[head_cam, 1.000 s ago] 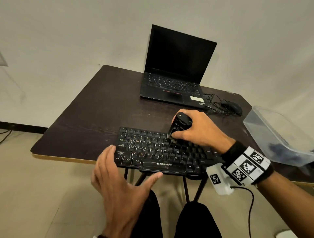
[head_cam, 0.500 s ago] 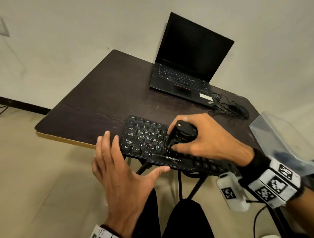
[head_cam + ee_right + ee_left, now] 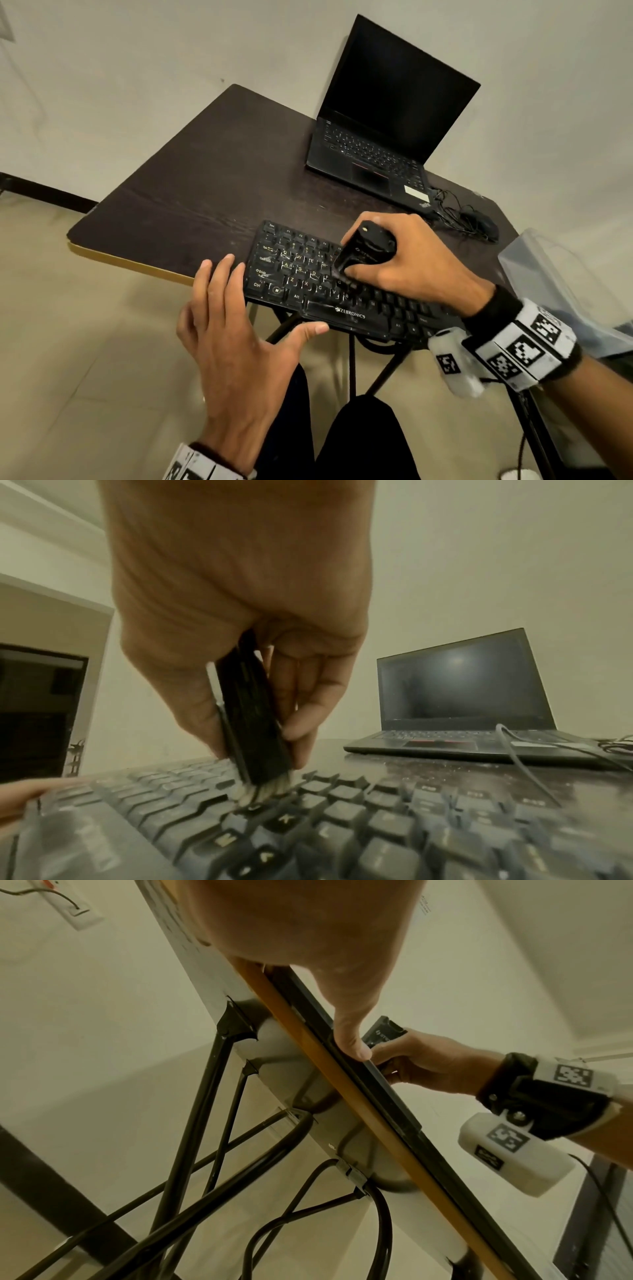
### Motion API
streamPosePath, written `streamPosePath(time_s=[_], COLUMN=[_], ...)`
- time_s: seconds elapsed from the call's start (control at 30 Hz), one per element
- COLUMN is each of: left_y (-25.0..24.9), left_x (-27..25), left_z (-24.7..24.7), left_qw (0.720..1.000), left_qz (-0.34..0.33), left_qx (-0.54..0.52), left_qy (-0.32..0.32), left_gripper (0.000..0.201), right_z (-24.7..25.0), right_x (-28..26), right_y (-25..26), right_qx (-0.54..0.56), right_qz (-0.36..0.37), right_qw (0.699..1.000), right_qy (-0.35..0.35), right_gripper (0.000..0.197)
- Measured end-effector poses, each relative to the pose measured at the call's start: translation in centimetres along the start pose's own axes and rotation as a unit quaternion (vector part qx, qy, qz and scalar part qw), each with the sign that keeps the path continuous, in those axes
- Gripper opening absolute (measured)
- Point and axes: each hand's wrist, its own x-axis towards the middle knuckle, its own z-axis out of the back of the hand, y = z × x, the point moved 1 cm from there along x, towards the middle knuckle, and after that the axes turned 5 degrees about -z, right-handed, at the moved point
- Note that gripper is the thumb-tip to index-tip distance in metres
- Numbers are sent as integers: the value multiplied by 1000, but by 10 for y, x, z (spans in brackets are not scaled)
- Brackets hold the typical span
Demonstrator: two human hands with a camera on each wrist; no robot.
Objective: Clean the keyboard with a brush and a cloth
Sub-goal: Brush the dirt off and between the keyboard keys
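A black Zebronics keyboard (image 3: 301,281) lies at the near edge of the dark table (image 3: 191,192), overhanging it slightly. My right hand (image 3: 404,267) grips a stubby black brush (image 3: 368,251) upright, and its pale bristles (image 3: 263,788) press on the middle keys (image 3: 342,818). My left hand (image 3: 250,322) lies with straight fingers beside the keyboard's left end. Its thumb (image 3: 352,1039) touches the keyboard's front edge (image 3: 387,1091). No cloth is in view.
An open black laptop (image 3: 383,137) stands at the back of the table. A black mouse (image 3: 479,222) with a tangled cable lies to its right. A clear plastic bin (image 3: 561,284) sits at the right edge. Black folding legs (image 3: 192,1123) run under the table.
The brush has swept from the upper key rows toward the front and left. My left hand has moved in to the keyboard's left end, with the thumb against its front edge.
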Motion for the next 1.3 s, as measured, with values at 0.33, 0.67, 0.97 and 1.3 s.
streamPosePath(time_s=[0.33, 0.67, 0.97, 1.3], left_y=[-5, -3, -5, -4], left_x=[0, 1, 2, 1], left_z=[3, 5, 5, 4], left_qw=[1000, 1000, 1000, 1000], left_qz=[16, 5, 9, 9], left_qx=[-22, -9, -11, -14], left_qy=[3, 9, 16, 17], left_gripper=[121, 122, 123, 123], right_z=[-1, 1, 0, 1], right_x=[7, 16, 15, 18], right_y=[11, 19, 17, 19], right_qx=[-28, -21, -25, -18], right_qz=[-7, -8, 3, 14], right_qw=[999, 999, 1000, 999], right_qy=[19, 23, 5, 23], right_gripper=[25, 25, 24, 24])
